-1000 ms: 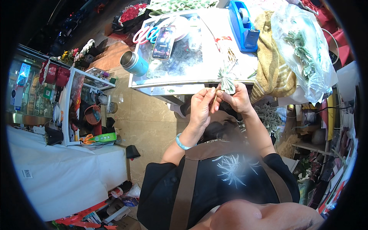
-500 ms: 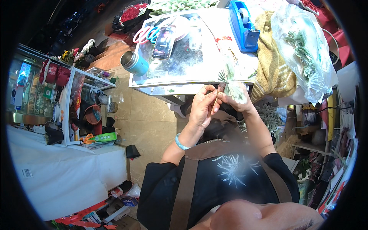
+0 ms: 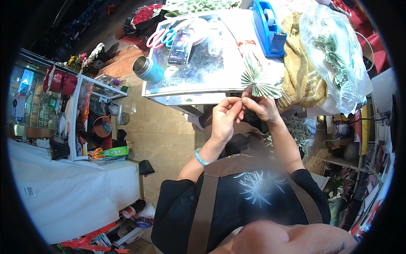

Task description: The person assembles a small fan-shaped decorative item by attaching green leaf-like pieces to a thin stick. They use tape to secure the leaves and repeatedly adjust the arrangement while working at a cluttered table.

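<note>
Above my hands spreads a pleated green-and-white fan (image 3: 259,84), apparently folded paper, its ribs opening out over the near table edge. My right hand (image 3: 265,110) pinches it low, at its gathered base. Thumb and fingers of my left hand (image 3: 225,117) are pressed together at the same spot, fingertips touching those of the right. What lies between the fingertips is mostly hidden. More pleated green pieces (image 3: 332,57) rest in a clear plastic bag (image 3: 353,80) at the right.
On the white glass-topped table (image 3: 190,89) lie a phone (image 3: 179,48) and scissors (image 3: 158,39). A blue open-mouthed flask (image 3: 149,70) stands at its left corner. Farther right are a blue tape dispenser (image 3: 270,31) and a mustard towel (image 3: 296,63). Shelves crowd the right side.
The fan has turned; it was narrow and blurred, and now its pleats show spread out toward the right. The thin stick seen between my fingers is hidden now. My hands have barely moved.
</note>
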`<action>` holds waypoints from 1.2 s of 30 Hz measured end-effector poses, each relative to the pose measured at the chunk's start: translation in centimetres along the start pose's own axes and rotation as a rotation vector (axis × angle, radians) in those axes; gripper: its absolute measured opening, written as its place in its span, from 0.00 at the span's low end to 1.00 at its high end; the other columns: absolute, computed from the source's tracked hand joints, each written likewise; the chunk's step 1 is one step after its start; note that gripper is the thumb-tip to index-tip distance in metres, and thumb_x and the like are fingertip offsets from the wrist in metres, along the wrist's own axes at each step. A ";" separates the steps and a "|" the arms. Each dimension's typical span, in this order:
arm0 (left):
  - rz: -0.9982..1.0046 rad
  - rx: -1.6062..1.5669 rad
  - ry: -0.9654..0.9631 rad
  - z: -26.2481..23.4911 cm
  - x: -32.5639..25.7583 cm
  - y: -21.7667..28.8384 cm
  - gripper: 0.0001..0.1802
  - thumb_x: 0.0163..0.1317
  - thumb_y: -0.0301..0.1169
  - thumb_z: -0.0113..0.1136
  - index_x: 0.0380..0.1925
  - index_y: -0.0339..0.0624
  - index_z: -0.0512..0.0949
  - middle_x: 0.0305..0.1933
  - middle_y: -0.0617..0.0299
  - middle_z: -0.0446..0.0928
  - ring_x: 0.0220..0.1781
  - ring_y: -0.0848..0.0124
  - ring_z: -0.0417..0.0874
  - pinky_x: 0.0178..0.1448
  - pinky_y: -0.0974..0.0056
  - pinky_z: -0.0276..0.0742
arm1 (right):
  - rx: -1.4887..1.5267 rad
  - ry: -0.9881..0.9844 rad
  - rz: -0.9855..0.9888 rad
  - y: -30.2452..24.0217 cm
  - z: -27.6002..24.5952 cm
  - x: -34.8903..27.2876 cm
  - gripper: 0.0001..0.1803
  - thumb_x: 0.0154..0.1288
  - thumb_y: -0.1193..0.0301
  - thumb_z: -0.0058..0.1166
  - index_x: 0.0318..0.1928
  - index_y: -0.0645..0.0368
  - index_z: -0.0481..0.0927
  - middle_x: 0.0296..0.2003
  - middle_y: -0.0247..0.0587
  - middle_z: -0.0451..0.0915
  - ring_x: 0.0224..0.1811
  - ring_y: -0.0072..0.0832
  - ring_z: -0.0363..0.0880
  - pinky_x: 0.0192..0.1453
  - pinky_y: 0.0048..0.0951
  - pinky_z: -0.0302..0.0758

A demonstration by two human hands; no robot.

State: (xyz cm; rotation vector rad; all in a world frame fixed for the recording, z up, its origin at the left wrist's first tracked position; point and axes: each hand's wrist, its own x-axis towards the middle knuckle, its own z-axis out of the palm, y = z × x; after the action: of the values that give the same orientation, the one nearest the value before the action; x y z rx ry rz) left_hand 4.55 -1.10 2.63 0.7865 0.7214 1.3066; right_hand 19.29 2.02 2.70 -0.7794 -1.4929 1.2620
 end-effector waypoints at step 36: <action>0.131 0.407 -0.020 -0.6 -0.1 0.6 0.07 0.62 0.30 0.55 0.33 0.37 0.75 0.22 0.68 0.71 0.19 0.85 0.64 0.22 0.80 0.57 | -0.083 0.010 0.014 -1.7 -0.1 -0.2 0.08 0.56 0.78 0.57 0.37 0.69 0.79 0.32 0.38 0.81 0.32 0.17 0.76 0.39 0.19 0.74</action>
State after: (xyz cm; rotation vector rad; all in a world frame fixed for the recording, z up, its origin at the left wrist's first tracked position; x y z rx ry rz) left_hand 3.75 -1.13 2.79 1.1883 0.9480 1.2827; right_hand 19.62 1.47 4.27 -0.8503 -1.5424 1.2107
